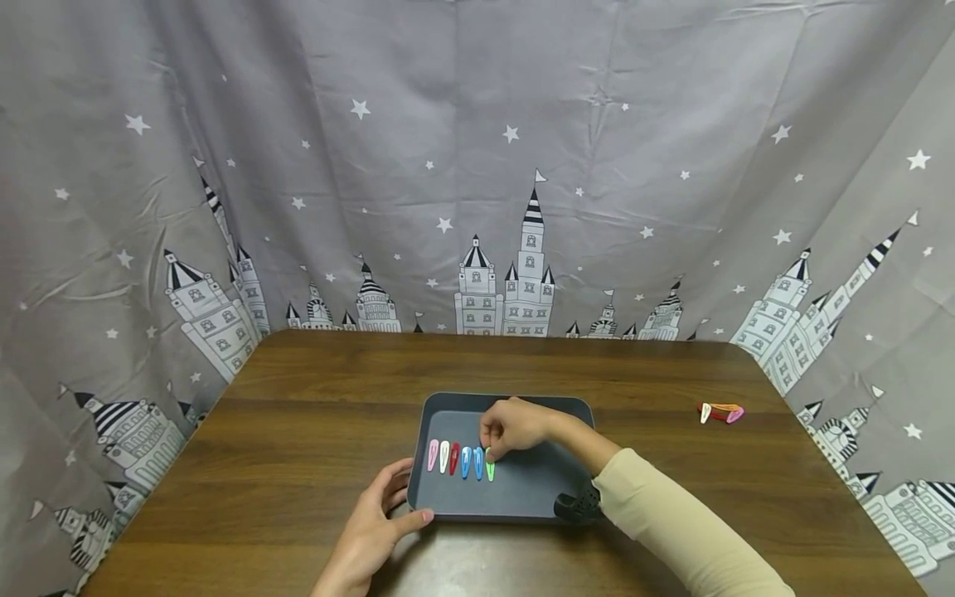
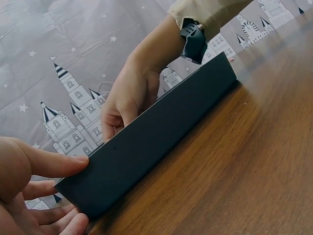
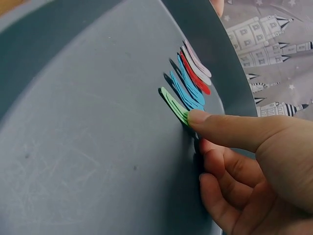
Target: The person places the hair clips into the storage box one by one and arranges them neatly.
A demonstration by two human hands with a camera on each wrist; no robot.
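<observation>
A grey rectangular tray [image 1: 515, 499] sits on the table with a row of snap hair clips in it. My left hand [image 1: 375, 516] grips the tray's near left corner, thumb at the rim and fingers against the outer side. Inside the tray, my right hand [image 1: 520, 424] pinches the wide end of a green hair clip [image 3: 171, 104] at the row's right end. Leftward from it lie two blue clips [image 1: 466, 463], a red clip [image 1: 454, 458], a white clip [image 1: 444, 456] and a pink clip [image 1: 433, 455], side by side with narrow ends toward me.
On the wooden table [image 1: 298, 448], to the right of the tray, lies a small group of hair clips [image 1: 722, 408], white, orange, red and pink. A grey curtain [image 1: 418, 108] printed with castles and stars hangs behind the table. A black wrist device [image 1: 578, 507] sits under my right forearm.
</observation>
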